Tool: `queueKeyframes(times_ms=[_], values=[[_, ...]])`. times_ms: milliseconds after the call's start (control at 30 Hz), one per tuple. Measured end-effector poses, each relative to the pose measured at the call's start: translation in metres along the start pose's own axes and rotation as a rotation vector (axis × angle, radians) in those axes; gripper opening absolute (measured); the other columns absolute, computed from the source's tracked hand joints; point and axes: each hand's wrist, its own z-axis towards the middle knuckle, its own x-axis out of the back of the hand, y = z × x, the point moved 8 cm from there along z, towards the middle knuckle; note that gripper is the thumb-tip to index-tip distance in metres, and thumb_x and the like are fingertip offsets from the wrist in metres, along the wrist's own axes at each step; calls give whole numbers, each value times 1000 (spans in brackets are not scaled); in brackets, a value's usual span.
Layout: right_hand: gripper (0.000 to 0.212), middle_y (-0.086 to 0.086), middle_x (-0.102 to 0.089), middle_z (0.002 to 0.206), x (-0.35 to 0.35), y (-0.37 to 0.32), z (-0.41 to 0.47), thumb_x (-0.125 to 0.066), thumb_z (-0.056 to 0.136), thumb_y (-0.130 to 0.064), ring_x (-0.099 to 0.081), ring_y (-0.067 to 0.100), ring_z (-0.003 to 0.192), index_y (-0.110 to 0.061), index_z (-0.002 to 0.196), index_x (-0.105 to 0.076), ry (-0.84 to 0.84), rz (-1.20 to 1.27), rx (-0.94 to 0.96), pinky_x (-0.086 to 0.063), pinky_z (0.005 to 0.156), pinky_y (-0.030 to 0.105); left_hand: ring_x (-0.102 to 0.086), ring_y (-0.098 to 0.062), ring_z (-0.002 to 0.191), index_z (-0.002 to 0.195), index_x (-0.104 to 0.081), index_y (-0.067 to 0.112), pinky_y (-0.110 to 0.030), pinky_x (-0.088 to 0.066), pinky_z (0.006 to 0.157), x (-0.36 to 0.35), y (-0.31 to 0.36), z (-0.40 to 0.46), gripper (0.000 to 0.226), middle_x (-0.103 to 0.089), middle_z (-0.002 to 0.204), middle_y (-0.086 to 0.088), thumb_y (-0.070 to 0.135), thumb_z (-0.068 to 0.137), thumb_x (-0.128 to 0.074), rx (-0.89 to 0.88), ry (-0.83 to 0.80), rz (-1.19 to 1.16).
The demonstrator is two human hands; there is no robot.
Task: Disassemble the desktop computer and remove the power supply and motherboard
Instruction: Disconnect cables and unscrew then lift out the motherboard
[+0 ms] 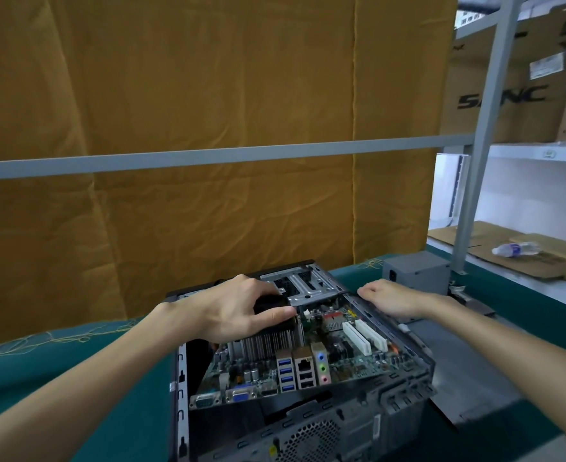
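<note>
- motherboard (308, 358) sits tilted inside open computer case (405, 388), near port edge raised above the case's rear panel, far edge lower toward the drive cage (305, 285)
- heatsink (268, 341) with black fan on top is on the board's left part; white slots (365, 336) to its right
- left hand (238, 311) grips the fan/heatsink top, thumb on the near right side, fingers curled over the far side; board hangs below and to the right of this grip
- right hand (391, 300) rests palm-down on the case's right wall, fingers curled over the rim; not touching the board
- grey power supply (415, 273) outside the case, far right on the green table cover (74, 368)
- plastic bottle (516, 250) on cardboard, far right
- yellow curtain (174, 111) behind
</note>
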Motion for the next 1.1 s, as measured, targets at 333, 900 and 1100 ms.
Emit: queueKeyframes(times_ms=[333, 900, 1100], values=[[66, 7, -62, 82, 12, -7, -15, -27, 107, -60, -66, 20, 70, -13, 147, -49, -91, 125, -147, -56, 67, 24, -66, -6, 102, 130, -64, 25, -32, -55, 88, 33, 25, -9, 79, -71, 120, 8, 84, 90, -31, -41, 102, -35], [49, 10, -66, 80, 42, -47, -23, -67, 99, -34, -57, 9, 65, 4, 129, -61, 75, 180, -26, -50, 59, 21, -62, -10, 94, 137, -54, 19, -34, -57, 81, 27, 12, 20, 91, -62, 114, 7, 89, 85, -30, -45, 239, 190], [47, 25, -71, 110, 34, -40, 6, -64, 101, -25, -68, 30, 92, 4, 137, -56, 127, 85, -68, -57, 81, 38, -62, -17, 113, 149, -43, 14, -35, -54, 94, -1, -17, 42, 105, -58, 135, 1, 93, 82, -27, 39, 256, 233]])
